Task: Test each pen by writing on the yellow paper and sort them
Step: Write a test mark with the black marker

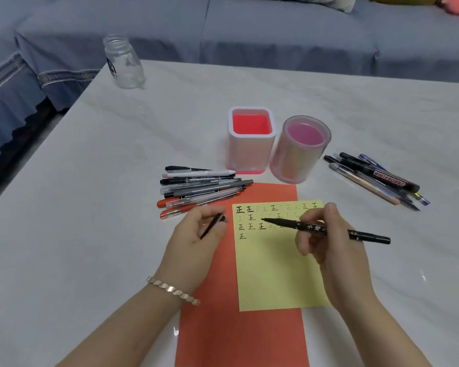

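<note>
Black pen [281, 223] gripped in right hand [331, 250], tip over character-marked yellow paper [270, 274], left hand [194, 242] pinching black cap [213, 225], square red-lined white pot [247, 154] beside round pink pot [297, 160]

A home living room

A blue-covered sofa [276, 30] with cushions [326, 0] stands just behind a low white marble-look table [117, 168]; a fringed cover drapes the sofa's arm

right hand [331, 250] grips black pen [284, 223] | tip over yellow paper [276, 274] | left hand [194, 241] holds cap [213, 225]
</note>
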Demonstrator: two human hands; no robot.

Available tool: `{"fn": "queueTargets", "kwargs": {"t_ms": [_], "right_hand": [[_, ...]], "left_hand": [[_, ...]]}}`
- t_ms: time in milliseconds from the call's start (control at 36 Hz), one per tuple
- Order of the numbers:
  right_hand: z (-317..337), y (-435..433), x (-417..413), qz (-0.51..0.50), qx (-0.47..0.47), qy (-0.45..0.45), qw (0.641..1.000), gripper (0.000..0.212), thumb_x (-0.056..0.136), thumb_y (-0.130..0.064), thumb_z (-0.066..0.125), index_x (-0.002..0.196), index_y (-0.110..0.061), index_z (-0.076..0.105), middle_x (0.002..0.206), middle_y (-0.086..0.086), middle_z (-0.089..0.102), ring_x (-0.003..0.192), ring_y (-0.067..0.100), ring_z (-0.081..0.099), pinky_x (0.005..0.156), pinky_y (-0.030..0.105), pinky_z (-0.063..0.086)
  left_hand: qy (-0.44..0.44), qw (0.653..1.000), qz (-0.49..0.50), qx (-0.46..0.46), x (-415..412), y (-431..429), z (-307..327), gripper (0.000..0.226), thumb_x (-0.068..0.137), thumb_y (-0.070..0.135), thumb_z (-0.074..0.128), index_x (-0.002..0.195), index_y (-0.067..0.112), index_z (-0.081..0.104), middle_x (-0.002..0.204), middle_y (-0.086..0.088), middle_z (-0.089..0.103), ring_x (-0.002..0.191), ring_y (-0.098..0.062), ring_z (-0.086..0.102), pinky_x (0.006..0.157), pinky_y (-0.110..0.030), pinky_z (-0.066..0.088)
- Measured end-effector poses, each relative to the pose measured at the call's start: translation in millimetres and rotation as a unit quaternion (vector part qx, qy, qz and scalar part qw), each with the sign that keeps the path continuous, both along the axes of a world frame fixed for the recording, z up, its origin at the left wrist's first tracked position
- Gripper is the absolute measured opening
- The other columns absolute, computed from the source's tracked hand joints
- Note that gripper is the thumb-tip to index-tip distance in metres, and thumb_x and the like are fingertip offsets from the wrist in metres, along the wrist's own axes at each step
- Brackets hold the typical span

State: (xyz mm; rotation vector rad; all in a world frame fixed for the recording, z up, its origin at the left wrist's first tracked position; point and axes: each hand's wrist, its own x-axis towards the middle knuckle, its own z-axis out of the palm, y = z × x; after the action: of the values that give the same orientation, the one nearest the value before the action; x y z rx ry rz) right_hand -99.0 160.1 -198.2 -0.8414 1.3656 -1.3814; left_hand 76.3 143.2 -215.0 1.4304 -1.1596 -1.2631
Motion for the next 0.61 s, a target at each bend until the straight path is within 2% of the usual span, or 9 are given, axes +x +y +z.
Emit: {"fn": "queueTargets", "kwargs": {"t_ms": [56,111,167,278,361,444,611], "right_hand": [[3,2,1,-0.013,-0.026,0.018,0.999,0.033,0.091,-0.033,0.048,0.068,-0.010,0.047,0.039,0.003,0.044,0.038,0.005,0.037,0.040,0.010,0.031],[6,3,3,-0.025,-0.039,0.011,0.999,0.033,0.085,-0.035,0.054,0.064,-0.011,0.047,0.037,0.003,0.042,0.037,0.006,0.037,0.039,0.011,0.030],[8,4,5,-0.033,-0.047,0.021,0.998,0.034,0.085,-0.035,0.055,0.061,-0.011,0.050,0.035,0.002,0.043,0.036,0.006,0.038,0.040,0.010,0.031],[11,4,7,-0.043,-0.046,0.020,0.998,0.034,0.076,-0.039,0.050,0.060,-0.009,0.052,0.035,0.004,0.044,0.036,0.007,0.038,0.040,0.011,0.032],[9,3,6,-0.046,-0.045,0.036,0.997,0.035,0.084,-0.038,0.058,0.060,-0.012,0.054,0.035,0.000,0.046,0.036,0.007,0.038,0.041,0.010,0.032],[7,3,5,-0.046,-0.043,0.034,0.997,0.031,0.079,-0.036,0.049,0.058,-0.014,0.055,0.036,0.001,0.046,0.036,0.008,0.039,0.041,0.011,0.033],[7,1,7,-0.029,-0.039,0.034,0.998,0.031,0.079,-0.037,0.049,0.058,-0.014,0.055,0.037,0.005,0.048,0.038,0.009,0.040,0.042,0.012,0.034]], "left_hand": [[0.056,0.998,-0.021,0.022,-2,2,7,0.030,0.087,-0.003,0.052,0.093,0.024,0.062,0.081,0.010,0.070,0.063,0.001,0.057,0.062,-0.016,0.044],[0.074,0.996,-0.038,0.011,-4,4,13,0.028,0.087,-0.006,0.050,0.095,0.019,0.062,0.085,0.006,0.073,0.062,-0.003,0.061,0.054,-0.014,0.044],[0.075,0.996,-0.050,-0.014,-5,6,18,0.023,0.087,-0.006,0.050,0.095,0.012,0.062,0.086,0.001,0.073,0.058,-0.006,0.062,0.050,-0.015,0.044],[0.078,0.994,-0.073,-0.038,-5,8,21,0.014,0.087,-0.005,0.051,0.091,0.001,0.063,0.071,-0.002,0.072,0.045,-0.004,0.057,0.049,-0.014,0.044],[0.069,0.994,-0.080,-0.042,-4,9,20,0.014,0.087,-0.002,0.051,0.088,0.003,0.064,0.065,-0.004,0.071,0.044,-0.005,0.054,0.051,-0.014,0.044],[0.057,0.994,-0.082,-0.041,-4,9,19,0.015,0.087,0.000,0.052,0.087,0.008,0.064,0.065,-0.004,0.071,0.045,-0.007,0.051,0.054,-0.015,0.045],[0.029,0.993,-0.104,-0.044,-5,9,21,0.016,0.088,0.001,0.053,0.087,0.011,0.064,0.064,-0.002,0.070,0.046,-0.006,0.049,0.054,-0.015,0.043]]}}
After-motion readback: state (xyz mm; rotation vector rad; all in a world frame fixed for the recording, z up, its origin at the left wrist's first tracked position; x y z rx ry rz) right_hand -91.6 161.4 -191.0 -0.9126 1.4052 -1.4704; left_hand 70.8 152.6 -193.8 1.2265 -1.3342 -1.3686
